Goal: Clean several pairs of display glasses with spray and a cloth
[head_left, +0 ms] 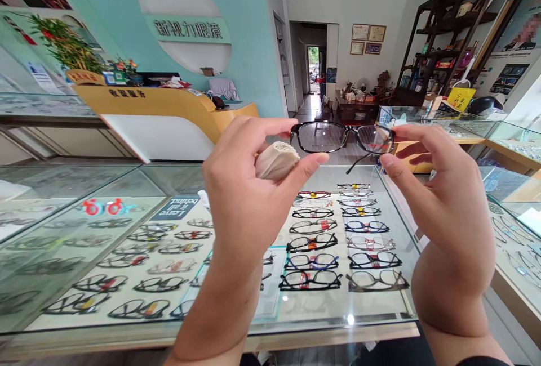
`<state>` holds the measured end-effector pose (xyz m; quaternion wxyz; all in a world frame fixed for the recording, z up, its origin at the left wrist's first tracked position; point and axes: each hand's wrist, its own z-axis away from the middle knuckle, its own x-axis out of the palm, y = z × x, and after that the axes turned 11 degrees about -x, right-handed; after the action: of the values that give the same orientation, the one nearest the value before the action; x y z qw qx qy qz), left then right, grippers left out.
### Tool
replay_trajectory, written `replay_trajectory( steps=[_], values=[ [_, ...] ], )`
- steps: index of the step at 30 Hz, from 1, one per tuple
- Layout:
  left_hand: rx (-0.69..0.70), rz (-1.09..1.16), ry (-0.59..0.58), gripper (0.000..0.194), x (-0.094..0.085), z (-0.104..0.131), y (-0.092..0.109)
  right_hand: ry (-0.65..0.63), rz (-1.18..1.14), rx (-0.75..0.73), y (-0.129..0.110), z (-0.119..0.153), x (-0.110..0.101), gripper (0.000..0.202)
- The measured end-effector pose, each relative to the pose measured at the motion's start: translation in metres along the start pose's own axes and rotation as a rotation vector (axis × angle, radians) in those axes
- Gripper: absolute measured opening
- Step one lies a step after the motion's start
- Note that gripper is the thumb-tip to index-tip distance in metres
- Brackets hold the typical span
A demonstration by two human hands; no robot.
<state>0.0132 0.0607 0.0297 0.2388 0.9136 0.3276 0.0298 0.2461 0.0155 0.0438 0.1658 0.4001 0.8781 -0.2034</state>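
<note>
Bright, even light fills the room, with daylight in the far doorway. Below the grip, a small glare spot sits on the glass table [329,326]; edges look stretched, the lower left soft.

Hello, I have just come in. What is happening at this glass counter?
A person holds up a pair of black-framed glasses above the counter, one side in each hand. The left hand also has a bunched pale cloth in its palm. Below, more eyeglass frames lie in rows inside the glass display case.
</note>
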Motion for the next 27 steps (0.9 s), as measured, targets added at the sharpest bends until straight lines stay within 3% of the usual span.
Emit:
replay_trajectory(
  steps=[3, 7, 12, 21, 27],
  values=[
    [0.012, -0.015, 0.006, 0.035, 0.001, -0.001, -0.004, -0.001, -0.007, -0.006, 0.001, 0.0, 0.0, 0.027],
    [0.125, 0.007, 0.034, 0.037, 0.004, -0.004, -0.011, -0.002, -0.015, 0.015, 0.001, 0.0, 0.0, 0.028],
    [-0.007, 0.04, 0.005, 0.033, 0.003, -0.002, -0.001, -0.008, -0.027, 0.022, 0.001, 0.0, 0.0, 0.027],
    [-0.079, 0.072, -0.05, 0.033, 0.001, -0.001, 0.001, -0.02, -0.003, -0.007, 0.005, 0.0, 0.003, 0.029],
    [-0.198, 0.192, -0.06, 0.039, -0.001, -0.004, -0.003, 0.121, 0.013, -0.129, 0.002, -0.003, 0.007, 0.024]
  ],
)
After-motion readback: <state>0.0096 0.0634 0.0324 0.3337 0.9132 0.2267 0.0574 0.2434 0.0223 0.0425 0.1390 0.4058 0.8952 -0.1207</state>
